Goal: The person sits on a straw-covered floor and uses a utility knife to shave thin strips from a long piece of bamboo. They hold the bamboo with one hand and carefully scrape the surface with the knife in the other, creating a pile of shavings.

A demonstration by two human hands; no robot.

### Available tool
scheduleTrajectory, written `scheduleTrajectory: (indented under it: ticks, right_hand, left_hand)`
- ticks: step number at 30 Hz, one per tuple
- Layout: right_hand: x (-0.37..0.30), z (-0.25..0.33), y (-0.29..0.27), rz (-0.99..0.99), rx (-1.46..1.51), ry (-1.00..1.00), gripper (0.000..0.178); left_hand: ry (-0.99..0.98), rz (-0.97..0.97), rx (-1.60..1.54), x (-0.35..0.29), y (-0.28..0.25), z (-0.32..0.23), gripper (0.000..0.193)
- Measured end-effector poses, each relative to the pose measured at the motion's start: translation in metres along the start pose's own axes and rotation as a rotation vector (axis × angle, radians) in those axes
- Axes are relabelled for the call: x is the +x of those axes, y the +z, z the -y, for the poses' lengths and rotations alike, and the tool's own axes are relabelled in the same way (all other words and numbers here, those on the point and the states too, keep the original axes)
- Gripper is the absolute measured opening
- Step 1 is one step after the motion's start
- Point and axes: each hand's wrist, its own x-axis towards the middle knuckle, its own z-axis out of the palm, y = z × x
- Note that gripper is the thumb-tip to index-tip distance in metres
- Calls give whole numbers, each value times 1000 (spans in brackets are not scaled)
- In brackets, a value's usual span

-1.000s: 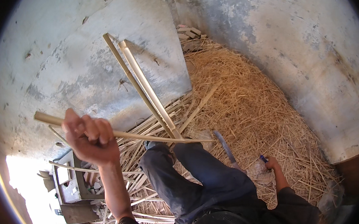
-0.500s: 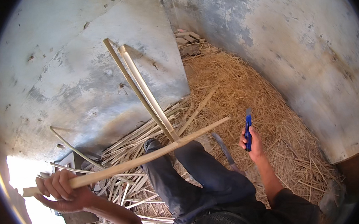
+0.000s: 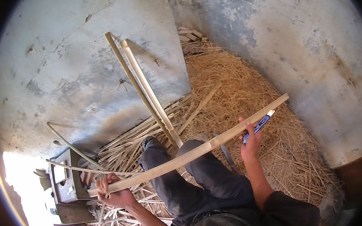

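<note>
A long split bamboo strip [image 3: 170,165] runs slantwise across my knees, its right end higher and farther off. My left hand [image 3: 119,196] is closed around the strip near its left end. In my right hand [image 3: 251,146] is a blue utility knife [image 3: 257,128], its blade out and pointing up to the right. The right fingers also touch the strip toward its far end, and the knife lies just below it. Behind the strip a curved blade tool [image 3: 226,155] rests on the straw by my right leg, partly covered.
Two split bamboo lengths [image 3: 143,86] lean on the grey wall [image 3: 72,66]. Thin bamboo slats [image 3: 120,146] lie piled at its foot. Fine shavings [image 3: 229,80] cover the floor toward the right wall [image 3: 293,42]. A worn boxy object [image 3: 66,184] stands at the left.
The strip has shifted to the right, with my left hand moving rightward and down. My right hand has come up to the strip, and the knife has tilted to the right.
</note>
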Motion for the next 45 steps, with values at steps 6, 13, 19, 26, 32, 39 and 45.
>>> scheduleTrajectory:
  ticks: [6,13,19,26,32,39,45]
  right_hand:
    - [34,25,1,-3,123,-73,29]
    - [49,26,13,68,84,-136,31]
    - [17,27,62,279,9,-133,28]
    - [-10,22,89,299,16,-78,28]
    - [-15,22,96,356,14,-103,27]
    - [-14,17,99,373,1,-84,28]
    - [-3,19,90,346,-58,-109,25]
  left_hand:
    - [-530,-158,1211,-29,-57,-16,58]
    - [-1159,524,1206,-55,52,23,57]
    - [-768,657,463,-68,131,124,65]
    - [-576,830,-222,-95,226,205,37]
    - [-424,663,-105,-108,247,185,25]
    - [-524,497,-281,-57,216,161,17]
    - [-294,810,1573,-22,76,169,40]
